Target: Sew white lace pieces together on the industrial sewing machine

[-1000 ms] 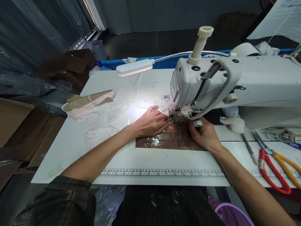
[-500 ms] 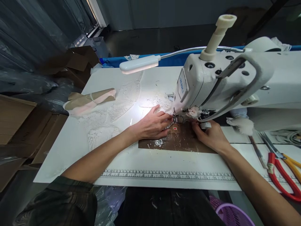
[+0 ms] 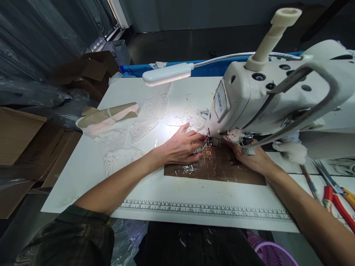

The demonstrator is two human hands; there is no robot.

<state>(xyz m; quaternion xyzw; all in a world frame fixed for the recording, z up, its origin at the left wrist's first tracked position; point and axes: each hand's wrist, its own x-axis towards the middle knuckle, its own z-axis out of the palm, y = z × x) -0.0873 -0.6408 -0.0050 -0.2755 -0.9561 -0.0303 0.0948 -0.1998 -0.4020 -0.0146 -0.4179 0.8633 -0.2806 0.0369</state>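
Note:
My left hand lies on a piece of white lace fabric, fingers pressed together and pinching it just left of the presser foot of the white sewing machine. My right hand rests on the brown plate to the right of the needle, partly hidden under the machine head, so its fingers are mostly out of sight. The machine's lamp lights the lace.
More lace pieces and a rolled bundle of beige and pink fabric lie on the white table to the left. A printed ruler runs along the front edge. Red-handled scissors lie at right. Cardboard boxes stand left.
The view has shifted closer to and left of the machine head. My left hand's fingers have crept slightly toward the presser foot; my right hand has slipped further under the machine.

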